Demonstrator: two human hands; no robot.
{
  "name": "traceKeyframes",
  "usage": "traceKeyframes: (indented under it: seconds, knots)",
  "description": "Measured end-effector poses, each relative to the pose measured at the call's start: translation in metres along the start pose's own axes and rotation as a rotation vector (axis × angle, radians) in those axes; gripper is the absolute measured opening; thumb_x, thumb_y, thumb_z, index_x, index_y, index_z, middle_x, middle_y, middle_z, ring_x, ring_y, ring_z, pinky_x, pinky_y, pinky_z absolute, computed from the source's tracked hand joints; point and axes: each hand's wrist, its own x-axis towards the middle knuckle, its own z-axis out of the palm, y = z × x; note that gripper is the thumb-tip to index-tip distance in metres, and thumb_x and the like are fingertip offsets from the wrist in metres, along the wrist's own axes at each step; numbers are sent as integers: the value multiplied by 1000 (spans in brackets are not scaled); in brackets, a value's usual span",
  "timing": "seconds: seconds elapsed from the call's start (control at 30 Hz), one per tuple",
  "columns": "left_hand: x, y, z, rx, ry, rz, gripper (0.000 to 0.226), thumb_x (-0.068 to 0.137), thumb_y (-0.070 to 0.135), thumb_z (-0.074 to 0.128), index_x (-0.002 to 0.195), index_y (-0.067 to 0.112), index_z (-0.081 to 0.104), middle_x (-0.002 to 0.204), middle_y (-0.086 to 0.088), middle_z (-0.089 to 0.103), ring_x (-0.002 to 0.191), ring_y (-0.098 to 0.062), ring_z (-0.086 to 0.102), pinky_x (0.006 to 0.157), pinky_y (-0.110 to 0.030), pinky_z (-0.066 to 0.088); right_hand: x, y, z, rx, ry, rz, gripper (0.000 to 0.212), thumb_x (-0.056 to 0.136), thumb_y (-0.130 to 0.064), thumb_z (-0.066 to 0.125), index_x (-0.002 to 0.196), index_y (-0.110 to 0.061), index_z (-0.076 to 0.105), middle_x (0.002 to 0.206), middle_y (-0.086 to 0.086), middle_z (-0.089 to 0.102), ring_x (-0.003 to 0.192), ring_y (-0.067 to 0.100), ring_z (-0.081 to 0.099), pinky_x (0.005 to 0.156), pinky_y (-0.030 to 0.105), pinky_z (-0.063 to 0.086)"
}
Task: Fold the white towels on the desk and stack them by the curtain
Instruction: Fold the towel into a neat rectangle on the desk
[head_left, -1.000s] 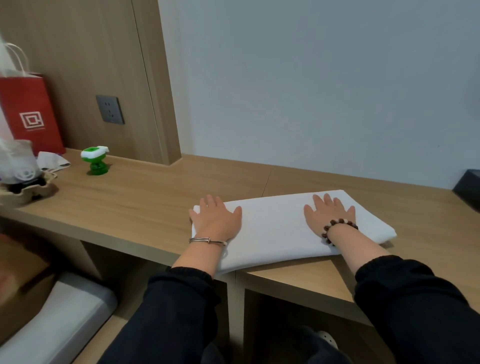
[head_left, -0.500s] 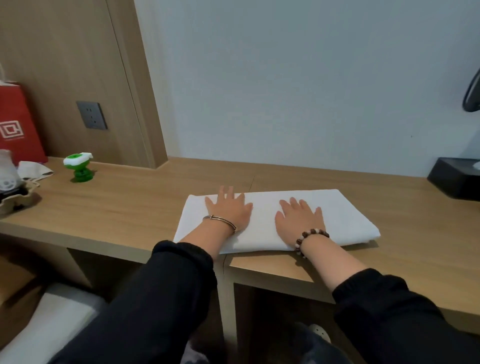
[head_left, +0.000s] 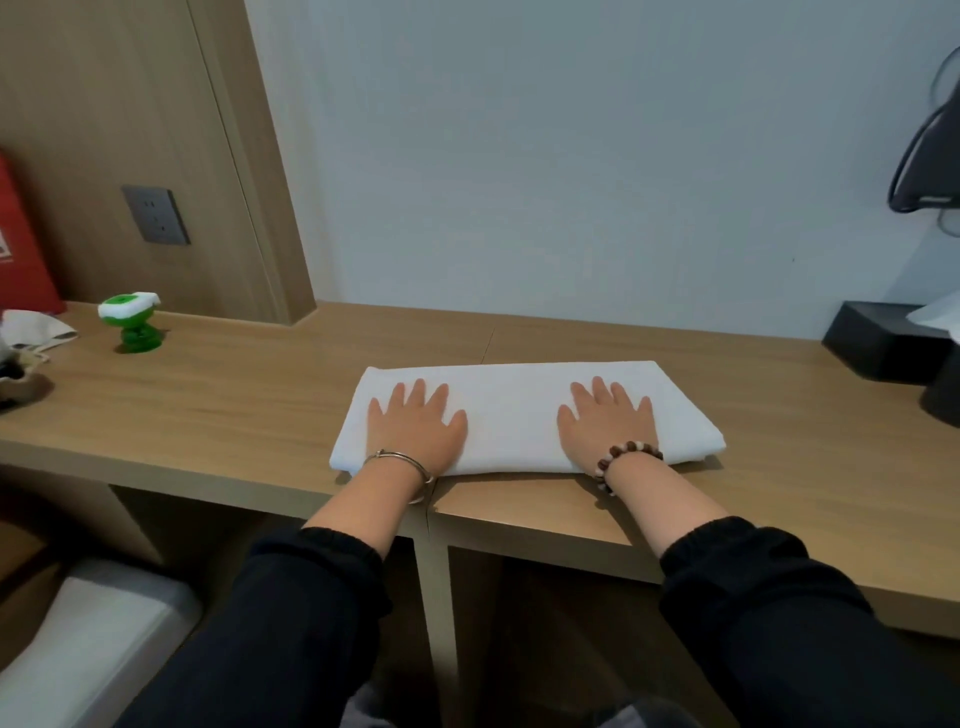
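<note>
A: What had moved since half a second before?
B: Both hands had slid outward from the middle of the white towel (head_left: 514, 410). The left hand (head_left: 415, 431) was now near its left end and the right hand (head_left: 608, 428) near its right end, well apart.
A: How were the hands?
B: Each lay flat, palm down, with fingers straight and a little spread, pressing on the towel.
A: And where was the towel?
B: It lay folded into a long strip on the table (head_left: 234, 410), near the front edge. A green toy (head_left: 132, 325) stood far to the left, and a black box (head_left: 878, 343) at the right by the wall.
</note>
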Motion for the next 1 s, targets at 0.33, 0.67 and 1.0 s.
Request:
traceKeyframes:
  seconds: [0.33,0.67,1.0]
  knots:
    - [-34,-30,-2,21,50,-144,58,97,47,15,151,27,13,160,-6,5,147,-26,0,116,-48,9,-24,26,-3,-3,43,224,60,97,-47,12,152,-22,14,160,10,7,145,29,10,117,48,8]
    - [-7,-18,-35,79,-130,117,52,99,45,27,147,27,24,160,-4,1,146,-28,-8,112,-57,6,0,-1,-21,-31,-15,-57,54,100,-37,22,150,-17,17,159,7,9,145,27,8,116,50,10]
    - [130,6,-59,84,-558,385,67,80,41,71,137,22,41,128,5,51,109,-20,52,87,-26,39,118,-63,-53,-208,-561,-457,62,86,-29,65,139,-15,36,129,8,54,112,28,55,82,30,44]
